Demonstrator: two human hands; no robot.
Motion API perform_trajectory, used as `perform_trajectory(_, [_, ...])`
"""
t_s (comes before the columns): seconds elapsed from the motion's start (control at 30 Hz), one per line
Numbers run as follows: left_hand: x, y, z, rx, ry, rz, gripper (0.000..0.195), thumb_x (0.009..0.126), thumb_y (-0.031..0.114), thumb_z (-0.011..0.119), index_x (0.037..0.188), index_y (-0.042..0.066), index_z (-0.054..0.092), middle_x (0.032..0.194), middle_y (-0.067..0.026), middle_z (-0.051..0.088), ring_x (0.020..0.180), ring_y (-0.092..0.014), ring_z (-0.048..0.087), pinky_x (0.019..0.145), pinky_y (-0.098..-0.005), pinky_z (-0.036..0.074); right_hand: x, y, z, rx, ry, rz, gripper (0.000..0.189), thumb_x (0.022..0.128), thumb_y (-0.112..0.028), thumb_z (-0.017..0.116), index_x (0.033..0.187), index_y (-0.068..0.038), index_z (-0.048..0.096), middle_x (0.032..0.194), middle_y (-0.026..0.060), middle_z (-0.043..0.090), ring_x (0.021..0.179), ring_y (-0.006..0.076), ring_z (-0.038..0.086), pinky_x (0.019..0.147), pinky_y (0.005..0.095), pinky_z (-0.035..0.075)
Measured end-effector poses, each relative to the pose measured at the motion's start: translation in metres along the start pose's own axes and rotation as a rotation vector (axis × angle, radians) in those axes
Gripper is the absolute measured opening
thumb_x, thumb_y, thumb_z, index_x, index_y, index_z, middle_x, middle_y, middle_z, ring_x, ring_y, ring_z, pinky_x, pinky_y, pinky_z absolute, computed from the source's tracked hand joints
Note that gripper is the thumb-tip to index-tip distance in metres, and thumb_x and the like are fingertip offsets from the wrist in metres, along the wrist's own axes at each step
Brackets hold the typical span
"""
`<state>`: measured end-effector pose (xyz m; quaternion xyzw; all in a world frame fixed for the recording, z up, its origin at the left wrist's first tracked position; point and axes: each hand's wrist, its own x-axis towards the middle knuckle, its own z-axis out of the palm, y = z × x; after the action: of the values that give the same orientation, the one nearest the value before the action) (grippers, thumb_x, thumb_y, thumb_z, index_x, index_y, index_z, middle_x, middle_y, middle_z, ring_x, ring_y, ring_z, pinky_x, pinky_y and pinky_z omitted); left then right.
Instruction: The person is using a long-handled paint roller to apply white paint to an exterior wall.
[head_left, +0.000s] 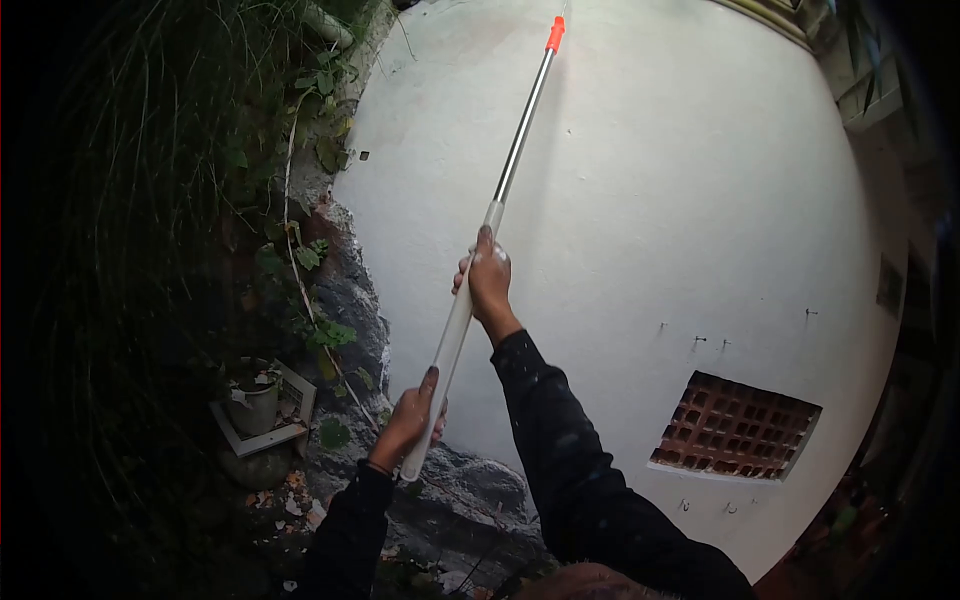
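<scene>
My left hand (411, 421) is closed around the lower end of a long extension pole (517, 142), its thumb lying along the shaft. Higher up, my right hand (487, 274) grips the same pole near the top of its white grip section. Above that the shaft is bare shiny metal, ending in a red plastic tip (555, 34) with a thin metal rod beyond it. Whatever the rod carries lies outside the picture. Behind the pole stands a white-painted wall (615, 225). Pale specks, like paint, dot my right hand and dark sleeves.
Rough rock (337, 300) borders the wall at left, with a climbing vine (296, 262) and hanging foliage. A potted plant's pot (255, 409) sits on a white frame. At right, a brick vent (739, 426) is recessed; small hooks (700, 339) stick out around it.
</scene>
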<state>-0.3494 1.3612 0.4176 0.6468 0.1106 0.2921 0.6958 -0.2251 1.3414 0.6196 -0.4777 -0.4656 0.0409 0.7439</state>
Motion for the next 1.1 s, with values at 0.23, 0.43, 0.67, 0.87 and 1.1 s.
perform_trajectory(0.23, [-0.008,-0.018,0.008,0.009,-0.007,0.02,0.073,0.097,0.073,0.037,0.074,0.006,0.053,0.055,-0.0031,0.051,0.044,-0.014,0.052,0.044,-0.0307,0.046,-0.014,0.007,-0.012,-0.01,-0.014,0.034,0.052,0.101,-0.06,0.046,0.093,-0.008,0.043,0.062,0.0022,0.049,0.042,0.0143,0.051,0.039,0.0323,0.048])
perform_trajectory(0.43, [0.004,0.025,0.016,0.01,0.013,0.062,0.073,0.095,0.075,0.039,0.075,0.007,0.053,0.055,-0.0028,0.051,0.044,-0.014,0.053,0.043,-0.0304,0.046,0.024,-0.024,-0.011,-0.001,-0.03,0.035,0.054,0.1,-0.062,0.046,0.092,-0.009,0.043,0.063,0.0022,0.049,0.045,0.0143,0.051,0.042,0.0331,0.05])
perform_trajectory(0.67, [0.013,0.015,0.031,0.033,0.006,0.037,0.074,0.095,0.076,0.039,0.073,0.006,0.052,0.055,-0.0028,0.051,0.043,-0.015,0.052,0.043,-0.0318,0.046,0.021,-0.022,-0.027,-0.041,-0.011,0.068,0.054,0.099,-0.063,0.046,0.093,-0.01,0.042,0.062,0.0024,0.049,0.045,0.0148,0.051,0.041,0.0335,0.049])
perform_trajectory(0.87, [0.0,0.0,0.043,-0.033,-0.021,0.061,0.074,0.096,0.075,0.039,0.075,0.005,0.053,0.056,-0.0029,0.051,0.045,-0.015,0.053,0.044,-0.0317,0.046,-0.002,-0.026,-0.034,-0.005,-0.006,0.008,0.051,0.099,-0.061,0.049,0.089,-0.011,0.042,0.062,0.0023,0.048,0.042,0.015,0.05,0.038,0.0333,0.046])
perform_trajectory(1.1, [-0.013,-0.05,0.085,0.035,-0.148,0.122,0.068,0.1,0.068,0.037,0.085,0.004,0.055,0.063,-0.0028,0.053,0.05,-0.012,0.053,0.049,-0.0283,0.048,-0.046,-0.031,-0.101,-0.006,0.076,0.041,0.052,0.099,-0.062,0.047,0.091,-0.011,0.041,0.06,0.0018,0.048,0.04,0.0147,0.05,0.037,0.032,0.046])
